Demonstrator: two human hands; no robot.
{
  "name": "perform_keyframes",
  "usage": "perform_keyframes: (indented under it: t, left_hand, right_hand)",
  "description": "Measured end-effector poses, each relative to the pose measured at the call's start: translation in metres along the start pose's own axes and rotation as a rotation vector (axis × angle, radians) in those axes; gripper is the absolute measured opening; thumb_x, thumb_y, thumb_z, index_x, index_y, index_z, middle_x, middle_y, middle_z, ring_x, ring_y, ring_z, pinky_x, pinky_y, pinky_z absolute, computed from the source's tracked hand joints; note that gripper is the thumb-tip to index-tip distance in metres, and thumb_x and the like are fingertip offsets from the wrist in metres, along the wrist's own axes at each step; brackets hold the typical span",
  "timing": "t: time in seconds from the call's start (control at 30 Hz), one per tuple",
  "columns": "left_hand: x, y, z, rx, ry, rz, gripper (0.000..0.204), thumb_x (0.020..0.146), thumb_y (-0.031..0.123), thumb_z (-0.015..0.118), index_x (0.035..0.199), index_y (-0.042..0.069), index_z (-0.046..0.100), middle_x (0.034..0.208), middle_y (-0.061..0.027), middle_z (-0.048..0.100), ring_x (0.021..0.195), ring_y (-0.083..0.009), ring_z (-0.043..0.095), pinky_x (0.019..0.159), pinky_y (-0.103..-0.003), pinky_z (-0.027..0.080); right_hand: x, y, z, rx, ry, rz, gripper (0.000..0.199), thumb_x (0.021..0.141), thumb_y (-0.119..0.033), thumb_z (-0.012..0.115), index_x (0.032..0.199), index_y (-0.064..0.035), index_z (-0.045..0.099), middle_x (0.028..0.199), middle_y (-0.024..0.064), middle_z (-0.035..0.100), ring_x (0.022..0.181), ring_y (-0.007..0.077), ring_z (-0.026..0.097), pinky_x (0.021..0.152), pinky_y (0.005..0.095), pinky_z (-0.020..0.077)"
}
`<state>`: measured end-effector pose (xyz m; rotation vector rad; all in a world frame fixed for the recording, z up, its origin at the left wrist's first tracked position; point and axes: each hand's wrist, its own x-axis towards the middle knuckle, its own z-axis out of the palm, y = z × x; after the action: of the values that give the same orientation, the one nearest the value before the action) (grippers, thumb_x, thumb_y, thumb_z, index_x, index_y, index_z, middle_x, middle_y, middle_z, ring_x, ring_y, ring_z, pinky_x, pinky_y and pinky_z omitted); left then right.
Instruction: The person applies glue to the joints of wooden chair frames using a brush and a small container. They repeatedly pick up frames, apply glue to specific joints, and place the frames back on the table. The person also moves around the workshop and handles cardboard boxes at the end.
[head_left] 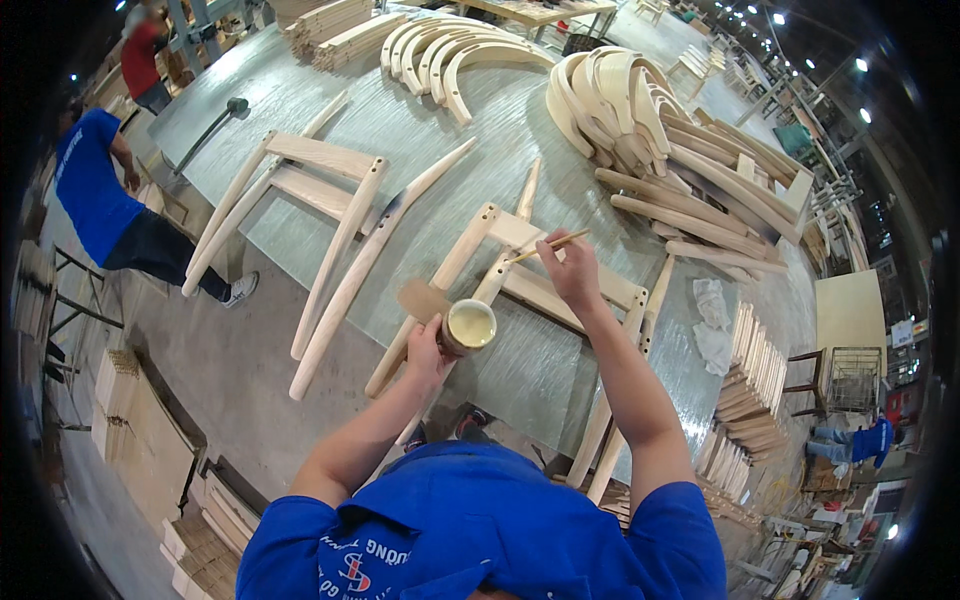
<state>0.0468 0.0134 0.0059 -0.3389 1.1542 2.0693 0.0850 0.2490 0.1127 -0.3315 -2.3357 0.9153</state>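
My left hand (426, 352) is closed round a small cup of pale yellow liquid (470, 326), tilted so its open top shows. A flat brown piece (423, 299) sticks out beside the cup; whether my fingers hold it I cannot tell. In a pinch, my right hand (571, 270) grips a thin wooden stick (548, 246). Its lower end is at a dark-holed joint of a pale wooden chair frame (455, 250) in front of me. Crossbars and tapered legs make up this frame, which lies partly past the table edge.
A second frame (325, 155) lies to the left on the film-covered table (400, 130), near a mallet (212, 130). Curved wooden parts (470, 55) and a heap of armrests (690, 190) fill the far side. Stacked sticks (750, 380) stand right. A co-worker in blue (90, 190) is at left.
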Motion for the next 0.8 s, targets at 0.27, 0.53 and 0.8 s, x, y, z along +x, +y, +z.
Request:
perform_keyframes:
  t: [0.27,0.53,0.8]
  left_hand:
    - [-0.010,-0.008,-0.002,0.064,0.000,-0.021,0.015,0.093,0.025,0.048,0.097,0.010,0.049,0.084,-0.0022,0.061,0.066,-0.0108,0.061,0.052,-0.027,0.052]
    - [-0.009,-0.007,-0.004,0.022,-0.048,-0.024,0.016,0.093,0.026,0.049,0.097,0.010,0.048,0.083,-0.0015,0.061,0.062,-0.0097,0.060,0.050,-0.024,0.050]
    - [-0.011,-0.004,0.000,0.056,-0.016,-0.023,0.015,0.094,0.026,0.048,0.095,0.011,0.049,0.079,0.0003,0.060,0.060,-0.0092,0.058,0.050,-0.024,0.050]
  right_hand:
    - [0.011,-0.007,0.016,-0.288,-0.110,-0.205,0.011,0.078,-0.018,0.063,0.072,-0.0081,0.061,0.073,0.0010,0.060,0.078,0.0216,0.057,0.073,0.0365,0.0386]
    - [0.011,0.002,0.023,-0.312,-0.115,-0.199,0.011,0.078,-0.017,0.063,0.073,-0.0082,0.060,0.072,0.0012,0.061,0.074,0.0213,0.057,0.072,0.0366,0.0387]
    - [0.014,0.011,0.023,-0.302,-0.051,-0.143,0.009,0.078,-0.017,0.063,0.074,-0.0094,0.060,0.070,0.0015,0.060,0.073,0.0217,0.057,0.070,0.0377,0.0380]
